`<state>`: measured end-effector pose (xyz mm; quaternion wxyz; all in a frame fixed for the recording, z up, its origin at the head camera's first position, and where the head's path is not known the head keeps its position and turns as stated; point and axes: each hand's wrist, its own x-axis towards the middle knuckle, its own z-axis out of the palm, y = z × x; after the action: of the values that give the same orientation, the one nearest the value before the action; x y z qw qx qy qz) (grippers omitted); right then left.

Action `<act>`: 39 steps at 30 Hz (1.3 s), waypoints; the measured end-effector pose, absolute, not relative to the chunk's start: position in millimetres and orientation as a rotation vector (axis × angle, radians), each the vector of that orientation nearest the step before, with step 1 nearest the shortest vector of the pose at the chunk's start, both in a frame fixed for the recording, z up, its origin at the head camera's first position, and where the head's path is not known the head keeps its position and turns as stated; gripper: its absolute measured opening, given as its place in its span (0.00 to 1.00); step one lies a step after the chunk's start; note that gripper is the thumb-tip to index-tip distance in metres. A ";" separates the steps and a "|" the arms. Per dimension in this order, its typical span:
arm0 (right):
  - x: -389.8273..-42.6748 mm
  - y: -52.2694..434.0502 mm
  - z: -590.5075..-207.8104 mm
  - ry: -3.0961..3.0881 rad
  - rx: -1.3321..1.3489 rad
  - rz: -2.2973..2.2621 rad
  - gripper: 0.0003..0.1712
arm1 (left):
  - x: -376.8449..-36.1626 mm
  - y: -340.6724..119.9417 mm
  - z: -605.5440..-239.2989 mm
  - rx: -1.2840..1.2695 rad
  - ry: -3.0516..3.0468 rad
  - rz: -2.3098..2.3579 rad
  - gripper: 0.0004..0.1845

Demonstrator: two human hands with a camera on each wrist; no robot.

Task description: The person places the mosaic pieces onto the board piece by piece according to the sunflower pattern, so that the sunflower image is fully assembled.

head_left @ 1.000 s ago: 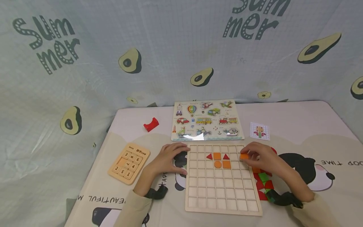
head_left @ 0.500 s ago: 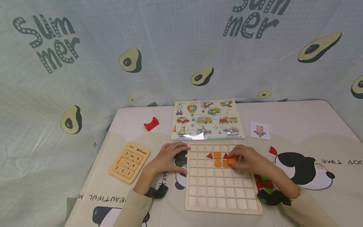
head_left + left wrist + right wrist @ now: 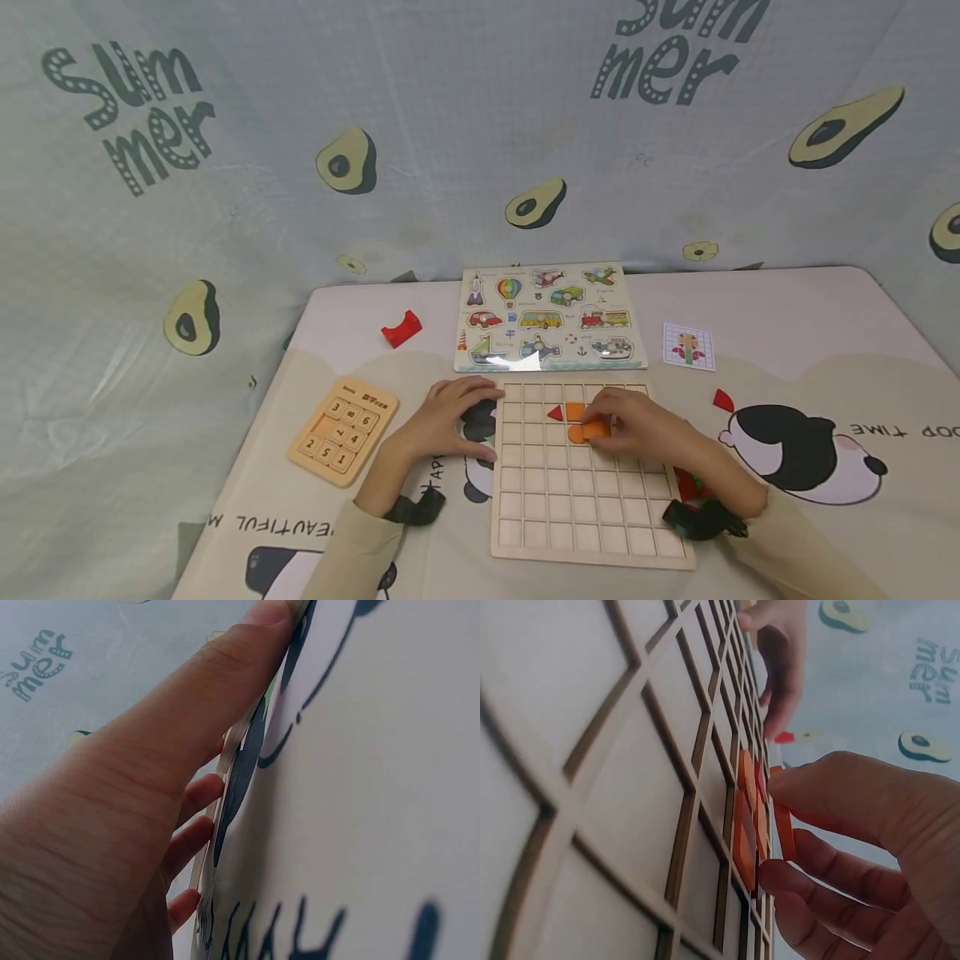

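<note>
Orange tile (image 3: 596, 430), pinched in the right hand (image 3: 637, 427) over the grid board (image 3: 585, 500), hides neighbouring placed pieces; flat left hand (image 3: 442, 421) steadies the board's edge.

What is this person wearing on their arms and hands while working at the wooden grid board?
Both hands are bare: no gloves and no rings that show. The left hand and the right hand each come out of a long, pale cream sleeve. At each wrist sits a small black device on a strap, the other at the right wrist.
</note>
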<state>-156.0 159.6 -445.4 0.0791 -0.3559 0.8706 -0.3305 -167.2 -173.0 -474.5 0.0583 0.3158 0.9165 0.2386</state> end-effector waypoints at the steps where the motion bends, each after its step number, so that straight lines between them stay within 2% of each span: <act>1: -156.2 157.7 -445.6 2.608 -1.078 -0.979 0.10 | -167.0 -173.1 -474.2 0.957 2.776 0.726 0.45; 19: -154.5 124.1 -451.8 2.636 -1.073 -0.896 0.06 | -166.7 -172.2 -472.6 0.936 2.762 0.727 0.45; 39: -156.5 120.7 -452.8 2.624 -1.032 -0.889 0.07 | -166.7 -172.9 -472.6 0.928 2.765 0.732 0.45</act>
<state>-156.5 120.7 -452.8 0.0925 -0.3475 0.8838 -0.2994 -166.7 -172.9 -472.6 0.0673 0.3079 0.9175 0.2428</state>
